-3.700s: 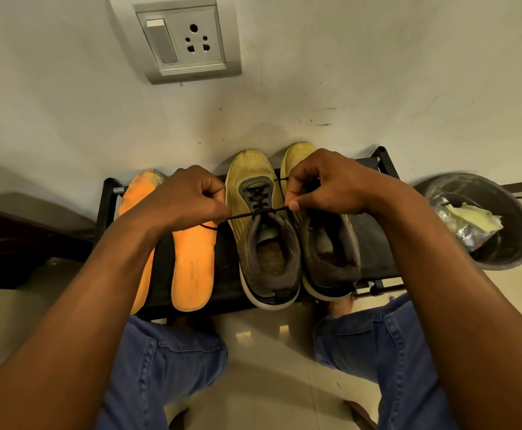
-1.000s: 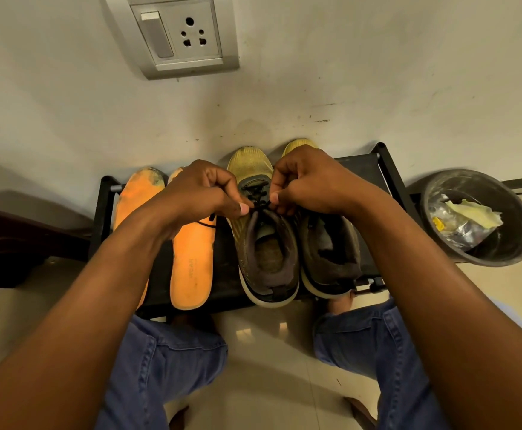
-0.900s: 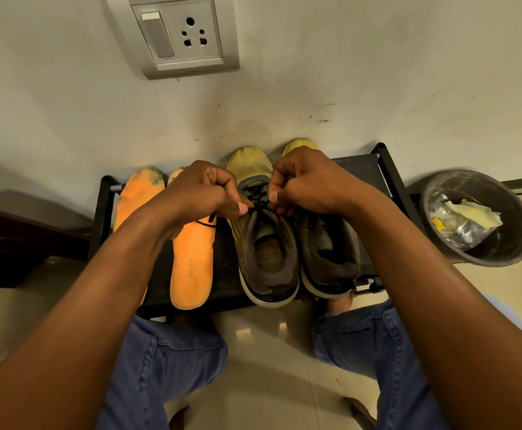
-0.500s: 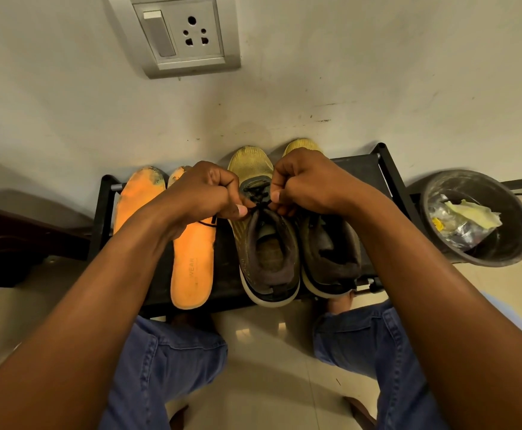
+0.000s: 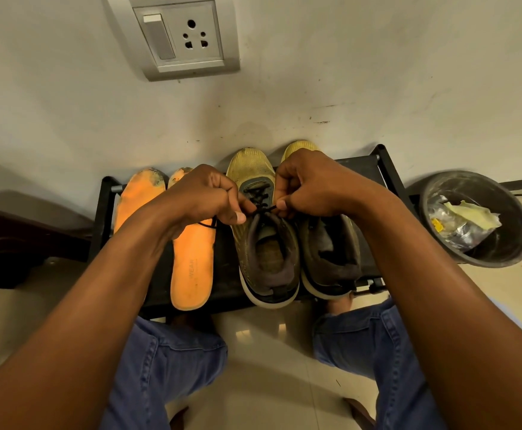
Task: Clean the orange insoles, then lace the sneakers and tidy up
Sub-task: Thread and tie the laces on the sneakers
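Observation:
Two yellow sneakers stand side by side on a low black rack point(image 5: 387, 169), toes to the wall. The left sneaker point(image 5: 265, 252) has a black lace point(image 5: 261, 200) threaded up its front. My left hand point(image 5: 203, 197) and my right hand point(image 5: 312, 184) meet over its tongue, each pinching an end of that lace. The right sneaker point(image 5: 331, 252) is partly hidden under my right hand and wrist. Two orange insoles lie flat on the rack to the left: one point(image 5: 193, 268) beside the sneakers, the other point(image 5: 135, 200) further left, mostly covered by my left forearm.
A dark round bin point(image 5: 501, 243) with crumpled wrappers and a yellow scrap stands on the floor to the right of the rack. A wall socket point(image 5: 185, 35) is above. My knees in blue jeans are below the rack, over a glossy tiled floor. Dark furniture sits at left.
Since the earliest frame my hands have drawn together from a stretched lace to a tight meeting over the left sneaker's tongue. In the last second they have hardly shifted.

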